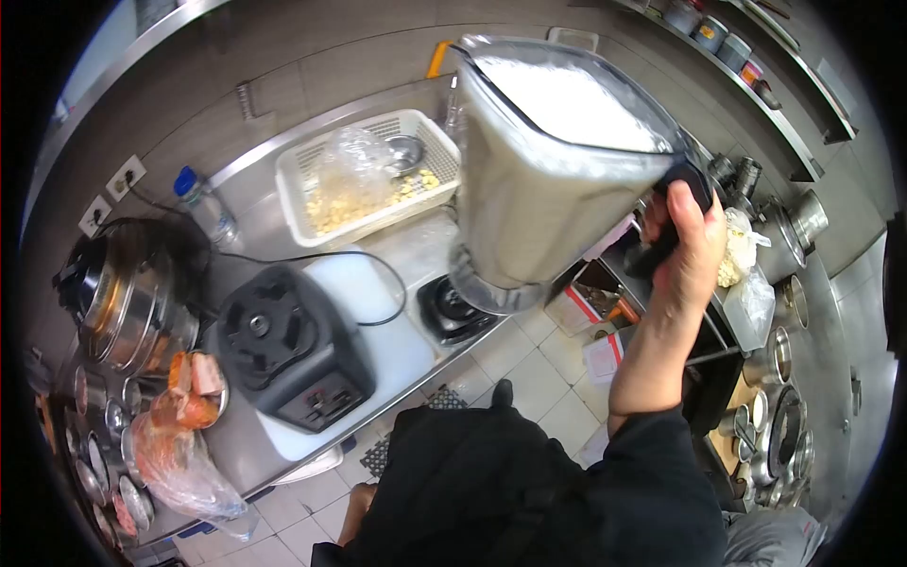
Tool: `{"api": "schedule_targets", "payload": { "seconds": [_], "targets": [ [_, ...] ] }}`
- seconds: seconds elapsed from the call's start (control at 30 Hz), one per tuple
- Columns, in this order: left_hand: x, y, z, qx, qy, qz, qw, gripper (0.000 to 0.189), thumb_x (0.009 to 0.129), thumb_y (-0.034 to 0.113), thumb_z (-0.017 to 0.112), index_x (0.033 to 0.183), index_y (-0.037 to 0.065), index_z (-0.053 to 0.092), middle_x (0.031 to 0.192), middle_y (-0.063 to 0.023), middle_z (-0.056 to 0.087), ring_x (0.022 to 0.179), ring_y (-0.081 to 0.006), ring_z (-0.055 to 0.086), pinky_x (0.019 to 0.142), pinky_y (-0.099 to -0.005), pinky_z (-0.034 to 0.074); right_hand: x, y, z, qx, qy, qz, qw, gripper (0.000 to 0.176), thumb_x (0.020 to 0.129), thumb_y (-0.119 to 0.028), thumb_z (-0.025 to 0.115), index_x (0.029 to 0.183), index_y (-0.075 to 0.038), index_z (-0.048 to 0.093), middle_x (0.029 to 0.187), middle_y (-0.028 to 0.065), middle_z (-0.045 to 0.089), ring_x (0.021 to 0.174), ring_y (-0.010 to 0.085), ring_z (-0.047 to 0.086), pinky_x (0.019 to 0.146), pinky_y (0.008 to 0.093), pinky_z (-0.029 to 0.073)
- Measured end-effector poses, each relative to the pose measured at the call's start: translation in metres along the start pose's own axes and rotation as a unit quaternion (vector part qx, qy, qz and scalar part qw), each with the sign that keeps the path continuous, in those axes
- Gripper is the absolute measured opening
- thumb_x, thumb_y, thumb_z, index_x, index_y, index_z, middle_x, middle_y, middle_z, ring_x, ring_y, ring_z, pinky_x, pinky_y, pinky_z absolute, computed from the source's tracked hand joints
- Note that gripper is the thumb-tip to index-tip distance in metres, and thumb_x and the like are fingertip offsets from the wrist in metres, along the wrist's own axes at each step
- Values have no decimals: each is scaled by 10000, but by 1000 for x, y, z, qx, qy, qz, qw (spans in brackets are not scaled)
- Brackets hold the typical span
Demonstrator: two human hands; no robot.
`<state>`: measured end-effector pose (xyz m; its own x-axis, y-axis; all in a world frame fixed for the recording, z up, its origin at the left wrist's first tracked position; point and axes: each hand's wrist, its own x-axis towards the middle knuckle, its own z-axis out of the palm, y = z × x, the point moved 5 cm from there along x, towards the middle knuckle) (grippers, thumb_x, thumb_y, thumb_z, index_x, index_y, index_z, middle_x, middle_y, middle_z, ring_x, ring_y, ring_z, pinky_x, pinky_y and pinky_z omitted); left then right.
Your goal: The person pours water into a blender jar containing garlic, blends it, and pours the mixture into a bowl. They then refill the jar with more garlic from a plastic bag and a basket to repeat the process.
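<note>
Right hand (685, 241), fingers clasping the handle, holds the milky-filled blender jug (548, 180) upper centre, above steel bench (246, 444) and tiled floor (529, 369). I cannot tell how the left hand (357, 506) fingers stand.

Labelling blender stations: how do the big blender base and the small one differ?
The big blender base is much bulkier than the small blender base. The big one shows a front control panel, the small one none. The big one is fully visible; the blender jar in the right hand partly hides the small one. Both black, jarless.
</note>
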<state>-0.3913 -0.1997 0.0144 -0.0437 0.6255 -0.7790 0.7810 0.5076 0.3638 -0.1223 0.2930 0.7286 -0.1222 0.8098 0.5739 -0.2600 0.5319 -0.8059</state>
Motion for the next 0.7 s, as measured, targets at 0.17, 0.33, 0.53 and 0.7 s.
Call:
{"api": "schedule_targets", "payload": {
  "seconds": [0.17, 0.33, 0.53, 0.7],
  "targets": [
    [52, 61, -14, -333, -71, -135, 931, 262, 897, 276, 546, 1007, 56, 634, 749, -92, 650, 658, -230, 657, 533, -373, 547, 23, 35, -120, -176, 64, -5, 982, 433, 796, -371, 749, 990, -25, 576, 710, 0, 532, 556, 78, 469, 499, 218, 360],
    [119, 128, -22, -446, -14, -261, 856, 242, 907, 260, 526, 921, 45, 634, 709, -104, 620, 550, -227, 619, 472, -362, 517, 57, 99, -228, -216, 31, 83, 972, 395, 781, -219, 774, 1060, -3, 595, 823, -14, 580, 668, 62, 502, 604, 204, 397],
    [126, 250, -61, -290, -3, -176, 941, 321, 933, 295, 480, 910, 10, 627, 696, -113, 633, 559, -222, 642, 458, -357, 512, 120, 173, -295, -425, -69, 113, 896, 424, 698, -278, 850, 912, 7, 620, 774, 51, 637, 706, 112, 568, 670, 272, 471],
    [125, 263, -49, -303, 48, -115, 945, 320, 926, 335, 496, 942, 47, 633, 747, -109, 650, 589, -226, 660, 506, -363, 528, 168, 229, -291, -530, -151, 63, 832, 520, 684, -372, 850, 902, 26, 597, 727, 177, 647, 634, 280, 630, 621, 351, 494]
  ]
}}
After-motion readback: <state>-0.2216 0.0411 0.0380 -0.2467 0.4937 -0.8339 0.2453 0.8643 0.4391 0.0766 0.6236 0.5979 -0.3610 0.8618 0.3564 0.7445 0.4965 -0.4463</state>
